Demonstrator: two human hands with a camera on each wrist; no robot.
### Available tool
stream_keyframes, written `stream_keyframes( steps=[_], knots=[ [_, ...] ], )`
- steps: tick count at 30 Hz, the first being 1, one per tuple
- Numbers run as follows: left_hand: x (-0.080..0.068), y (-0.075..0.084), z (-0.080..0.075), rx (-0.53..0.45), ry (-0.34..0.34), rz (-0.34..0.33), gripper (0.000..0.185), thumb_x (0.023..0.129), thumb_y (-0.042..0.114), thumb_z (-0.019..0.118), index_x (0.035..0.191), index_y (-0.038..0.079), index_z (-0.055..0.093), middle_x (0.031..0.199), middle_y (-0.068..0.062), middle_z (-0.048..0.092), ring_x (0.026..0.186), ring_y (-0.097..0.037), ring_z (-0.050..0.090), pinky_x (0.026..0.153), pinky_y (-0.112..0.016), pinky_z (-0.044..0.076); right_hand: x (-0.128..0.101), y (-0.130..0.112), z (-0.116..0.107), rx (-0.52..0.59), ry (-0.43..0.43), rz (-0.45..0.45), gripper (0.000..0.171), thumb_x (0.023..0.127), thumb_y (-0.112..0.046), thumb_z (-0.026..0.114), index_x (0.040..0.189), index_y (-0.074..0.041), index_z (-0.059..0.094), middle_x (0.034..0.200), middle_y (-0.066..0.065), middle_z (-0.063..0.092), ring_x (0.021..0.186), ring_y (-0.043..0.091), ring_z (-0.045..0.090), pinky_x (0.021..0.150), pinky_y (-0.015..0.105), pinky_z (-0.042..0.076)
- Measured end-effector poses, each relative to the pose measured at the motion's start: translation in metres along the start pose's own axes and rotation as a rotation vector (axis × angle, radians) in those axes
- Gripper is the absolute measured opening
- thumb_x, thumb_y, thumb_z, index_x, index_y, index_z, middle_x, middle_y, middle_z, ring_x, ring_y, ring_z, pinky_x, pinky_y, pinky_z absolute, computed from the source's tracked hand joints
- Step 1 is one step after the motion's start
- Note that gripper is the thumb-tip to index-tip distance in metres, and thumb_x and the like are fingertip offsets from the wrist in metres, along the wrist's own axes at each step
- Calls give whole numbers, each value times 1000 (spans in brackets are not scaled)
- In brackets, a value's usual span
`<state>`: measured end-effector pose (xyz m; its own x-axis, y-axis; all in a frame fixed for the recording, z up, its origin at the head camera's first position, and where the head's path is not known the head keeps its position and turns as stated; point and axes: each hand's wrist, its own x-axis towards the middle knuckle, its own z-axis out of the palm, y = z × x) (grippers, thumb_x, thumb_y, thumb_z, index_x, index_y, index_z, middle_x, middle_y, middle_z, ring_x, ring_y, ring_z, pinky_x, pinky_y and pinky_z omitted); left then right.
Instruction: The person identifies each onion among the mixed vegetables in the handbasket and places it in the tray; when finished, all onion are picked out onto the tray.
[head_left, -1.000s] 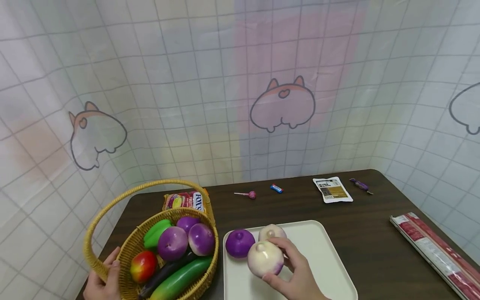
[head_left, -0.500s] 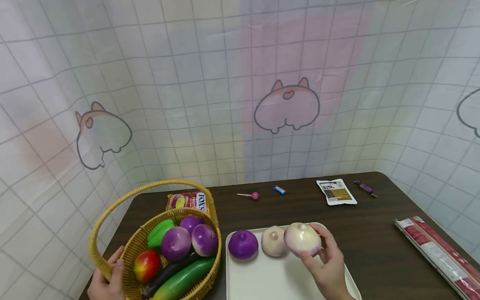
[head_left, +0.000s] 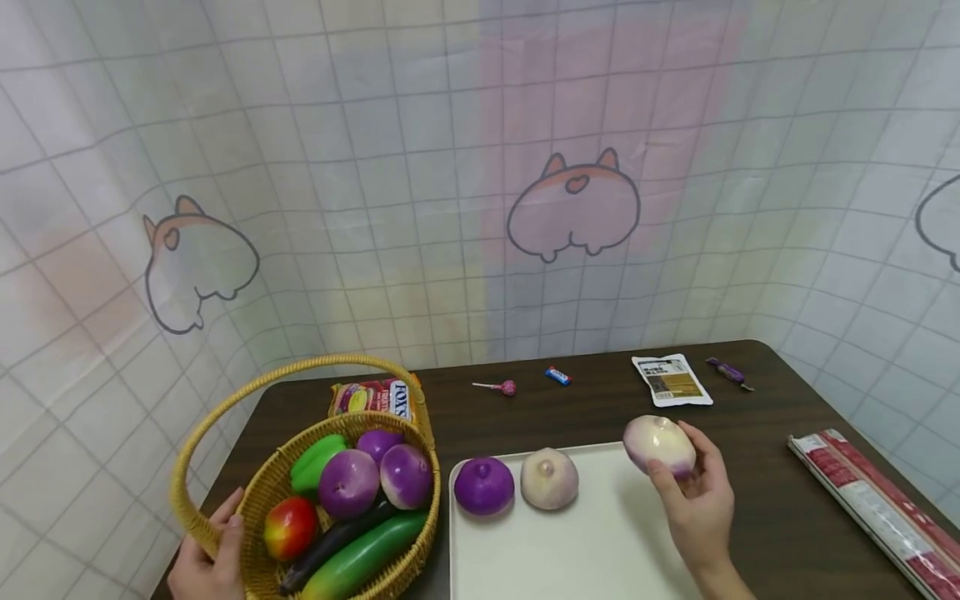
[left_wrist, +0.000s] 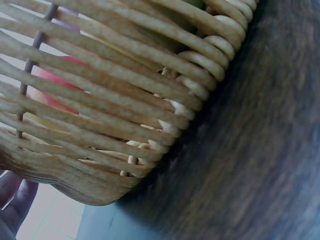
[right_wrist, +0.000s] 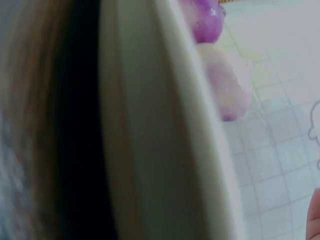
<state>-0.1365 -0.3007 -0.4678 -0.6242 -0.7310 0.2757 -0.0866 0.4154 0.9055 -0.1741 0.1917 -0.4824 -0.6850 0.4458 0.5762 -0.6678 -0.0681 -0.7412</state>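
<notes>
My right hand holds a glossy white-and-purple onion between thumb and fingers, over the far right corner of the white tray. Side by side at the tray's far left lie a deep purple onion and a pale onion. At the left, my left hand grips the side of the wicker basket by the foot of its handle. Inside the basket are purple onions, a green pepper-like piece, a red-yellow fruit, a dark eggplant and a long green vegetable.
Behind the basket lies a FOX'S candy bag. Along the table's back are a lollipop, a small blue wrapped candy, a white-and-gold packet and a purple wrapped candy. A long red-and-white package lies along the right side.
My right hand has carried the white-and-purple onion rightward, from in front of the pale onion to the tray's far right corner. My left hand stays on the basket.
</notes>
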Motion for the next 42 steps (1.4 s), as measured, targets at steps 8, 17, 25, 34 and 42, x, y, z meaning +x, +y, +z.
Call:
stream_keyframes(
  steps=[8, 17, 25, 34, 42],
  knots=[
    [-2, -1, 1, -25, 1, 20, 34, 94, 34, 65, 90, 1, 69, 111, 19, 69, 79, 19, 52, 68, -2, 36, 9, -6, -8, -51, 191, 191, 42, 88, 15, 59, 128, 7, 52, 115, 9, 60, 83, 12, 61, 58, 19, 53],
    [0, -3, 0, -8, -21, 1, 31, 95, 34, 64, 94, 3, 70, 116, 16, 69, 81, 20, 52, 66, -2, 39, 16, 1, -14, -160, 220, 450, 52, 84, 5, 72, 130, -8, 53, 108, 4, 56, 87, 7, 59, 63, 16, 53],
    [1, -3, 0, -10, -33, -18, 31, 95, 34, 63, 95, 3, 70, 116, 15, 69, 80, 18, 53, 66, -3, 39, 11, 3, -11, -501, -22, 478, 63, 83, -7, 78, 139, -5, 47, 119, -2, 53, 97, -4, 52, 78, 7, 44],
    [1, 1, -1, -6, -48, -51, 32, 96, 35, 61, 95, 4, 69, 117, 13, 69, 80, 19, 53, 62, -5, 43, -1, 8, -4, -549, -187, 386, 73, 78, -3, 82, 140, -4, 44, 131, 13, 51, 103, -1, 49, 82, 6, 43],
    [1, 1, -1, -8, -47, -54, 32, 96, 35, 61, 94, 4, 68, 118, 12, 69, 79, 19, 53, 61, -5, 44, -2, 10, -5, -680, -307, 488, 76, 79, -16, 83, 143, -6, 42, 138, 24, 47, 116, 34, 55, 85, 15, 46]
  ],
)
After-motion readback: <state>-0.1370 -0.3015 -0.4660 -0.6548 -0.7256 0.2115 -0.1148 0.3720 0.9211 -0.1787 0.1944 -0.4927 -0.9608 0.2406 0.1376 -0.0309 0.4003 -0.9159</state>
